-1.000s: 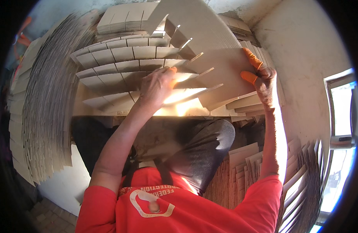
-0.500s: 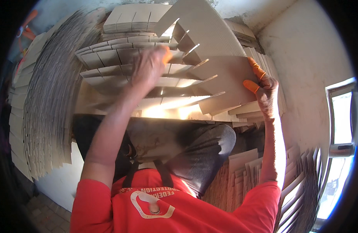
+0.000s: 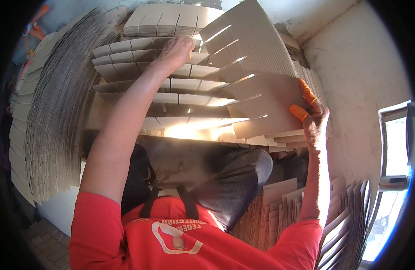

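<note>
A wide slotted cardboard sheet stands tilted on the right, its slots facing left. My right hand, with orange covers on thumb and finger, is closed on its right edge. Several notched cardboard strips stand in rows across the work surface, their right ends in or against the sheet's slots. Over the farther strips, near the sheet's left edge, my left hand is curled closed on a strip. Its fingertips are mostly hidden; a bit of orange shows at the finger side.
Behind the strips lies a stack of notched cardboard. A tall stack of cardboard pieces stands at the left. More cardboard fills the lower right, near a wall and a bright window. My crossed legs are below the surface.
My left hand has moved farther away, to the far strips. The slotted sheet and my right hand have shifted slightly right and nearer.
</note>
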Demonstrator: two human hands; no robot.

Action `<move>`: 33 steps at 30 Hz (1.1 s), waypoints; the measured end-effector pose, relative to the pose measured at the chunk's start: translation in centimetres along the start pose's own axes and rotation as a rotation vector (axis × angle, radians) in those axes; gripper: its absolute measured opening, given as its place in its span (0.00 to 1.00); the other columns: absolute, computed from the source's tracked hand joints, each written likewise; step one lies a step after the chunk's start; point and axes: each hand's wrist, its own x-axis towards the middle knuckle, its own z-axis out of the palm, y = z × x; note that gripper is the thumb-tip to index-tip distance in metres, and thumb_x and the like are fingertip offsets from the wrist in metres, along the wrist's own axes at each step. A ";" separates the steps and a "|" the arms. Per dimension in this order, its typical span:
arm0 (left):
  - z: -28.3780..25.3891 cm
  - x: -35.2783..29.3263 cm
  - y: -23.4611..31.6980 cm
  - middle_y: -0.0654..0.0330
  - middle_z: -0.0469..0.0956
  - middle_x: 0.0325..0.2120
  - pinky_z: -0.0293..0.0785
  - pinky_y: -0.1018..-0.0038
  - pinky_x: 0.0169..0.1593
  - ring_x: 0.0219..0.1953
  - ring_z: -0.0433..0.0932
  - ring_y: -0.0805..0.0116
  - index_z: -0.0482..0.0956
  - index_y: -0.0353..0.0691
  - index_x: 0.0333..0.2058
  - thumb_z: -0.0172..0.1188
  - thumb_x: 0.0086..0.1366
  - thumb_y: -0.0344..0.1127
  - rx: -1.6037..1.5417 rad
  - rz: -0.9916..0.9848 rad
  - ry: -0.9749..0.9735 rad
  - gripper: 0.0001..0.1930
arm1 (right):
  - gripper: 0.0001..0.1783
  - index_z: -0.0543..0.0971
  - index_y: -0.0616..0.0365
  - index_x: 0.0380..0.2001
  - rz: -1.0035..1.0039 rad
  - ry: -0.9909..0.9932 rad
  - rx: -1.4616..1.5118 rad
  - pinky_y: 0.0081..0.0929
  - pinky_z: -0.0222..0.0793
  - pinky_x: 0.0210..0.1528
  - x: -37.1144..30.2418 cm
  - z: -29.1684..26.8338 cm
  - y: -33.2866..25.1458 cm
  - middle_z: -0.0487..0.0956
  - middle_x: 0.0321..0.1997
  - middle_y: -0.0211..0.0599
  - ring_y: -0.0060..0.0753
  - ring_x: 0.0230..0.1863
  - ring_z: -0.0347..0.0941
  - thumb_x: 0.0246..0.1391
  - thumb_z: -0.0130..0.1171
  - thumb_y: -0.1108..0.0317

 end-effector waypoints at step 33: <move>0.7 2.3 -2.8 0.37 0.73 0.27 0.71 0.51 0.35 0.34 0.75 0.35 0.73 0.30 0.23 0.52 0.51 0.20 -0.043 0.006 0.163 0.02 | 0.37 0.70 0.60 0.62 0.020 -0.049 0.012 0.19 0.69 0.54 -0.5 0.7 0.7 0.78 0.55 0.37 0.19 0.50 0.74 0.45 0.61 0.87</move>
